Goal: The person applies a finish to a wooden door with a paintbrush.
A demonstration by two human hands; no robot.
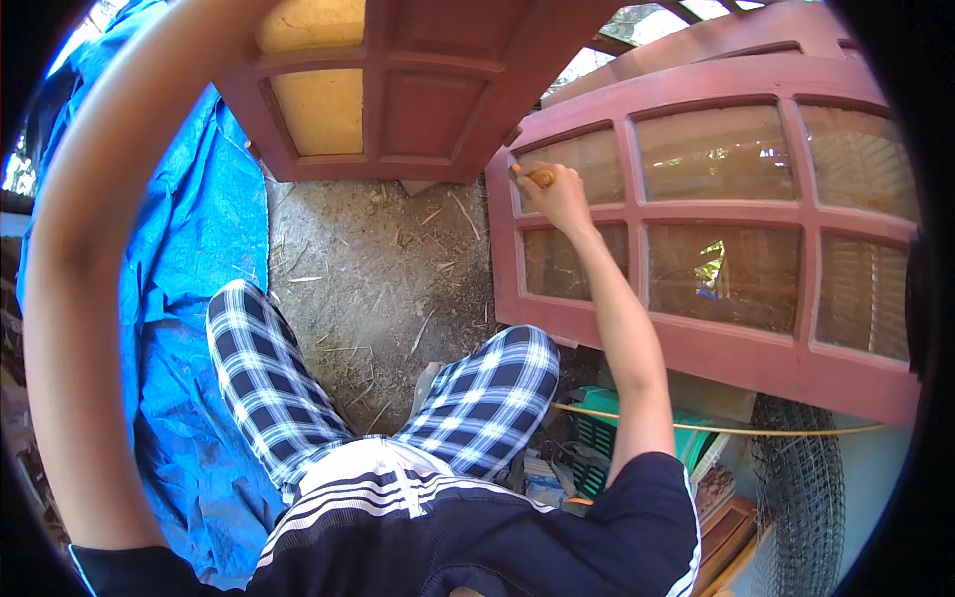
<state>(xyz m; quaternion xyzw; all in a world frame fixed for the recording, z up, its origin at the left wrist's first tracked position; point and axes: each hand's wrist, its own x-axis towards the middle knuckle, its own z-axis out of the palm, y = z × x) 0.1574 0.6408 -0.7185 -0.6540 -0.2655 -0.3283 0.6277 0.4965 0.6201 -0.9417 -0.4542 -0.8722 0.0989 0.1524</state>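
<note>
My right hand (565,199) is closed around a small tool with a rounded yellow-brown handle (541,178); its working end is mostly hidden, so I cannot tell its kind. The hand is at the left end of a reddish-pink window frame (637,211) with several glass panes, which leans on its side at the right. My left arm (85,219) reaches up past the top edge, and its hand is out of sight. Near that arm stands a reddish panelled door (428,169) with yellowish panes in its left column.
A wrinkled blue tarp (189,398) covers the left side. Dry twigs and leaves lie on the dirty floor (368,269) between my knees. At lower right are a green plastic crate (597,438), a thin bamboo stick (736,432) and a roll of dark mesh (801,497).
</note>
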